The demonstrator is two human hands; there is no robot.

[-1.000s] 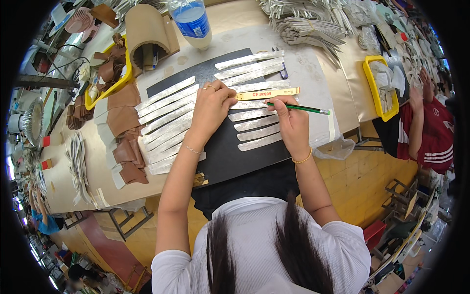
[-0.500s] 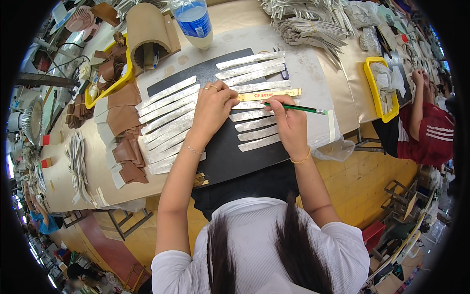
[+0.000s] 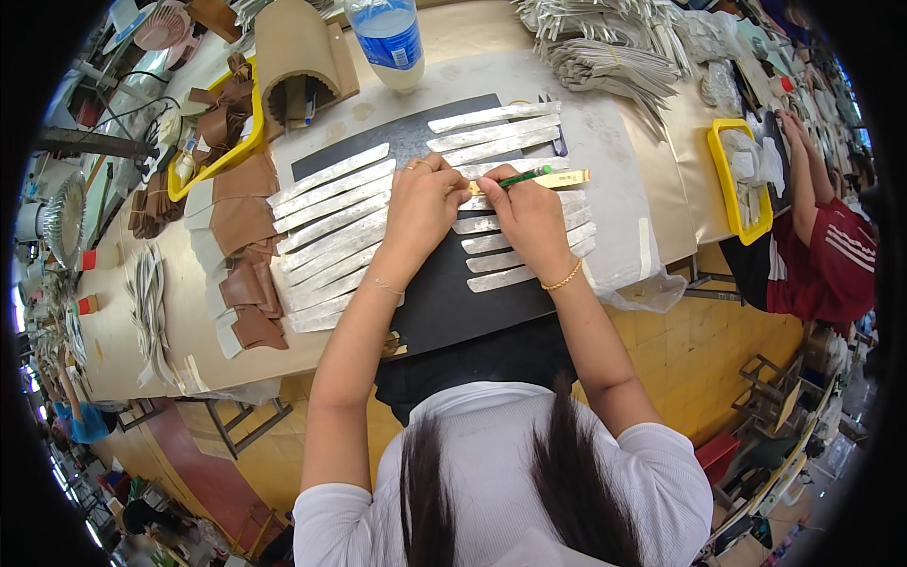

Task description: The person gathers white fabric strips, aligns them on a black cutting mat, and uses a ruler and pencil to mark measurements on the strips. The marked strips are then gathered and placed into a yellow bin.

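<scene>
Two columns of pale silvery strips lie across a black board (image 3: 444, 312): left strips (image 3: 331, 210) and right strips (image 3: 495, 116). On one of the right strips lies a flat yellow ruler (image 3: 573, 179). My left hand (image 3: 423, 206) pinches the ruler's left end, with fingers bent over it. Close beside it, my right hand (image 3: 531, 225) grips a green pencil (image 3: 525, 177), which slants above the ruler. The pencil's tip is hidden by my fingers, and so is much of the ruler's middle.
Left of the board are brown leather pieces (image 3: 248, 222) and a yellow basket (image 3: 248, 151). A bottle (image 3: 389, 47) and a curved tan block (image 3: 295, 61) stand behind. Bundled strips (image 3: 614, 76) lie far right. Beyond another yellow basket (image 3: 723, 194), a person in a red sleeve (image 3: 841, 250) works.
My right hand has moved left along the ruler with the pencil, up to my left hand. The pencil's rear end now points more upward. My left hand stays on the ruler.
</scene>
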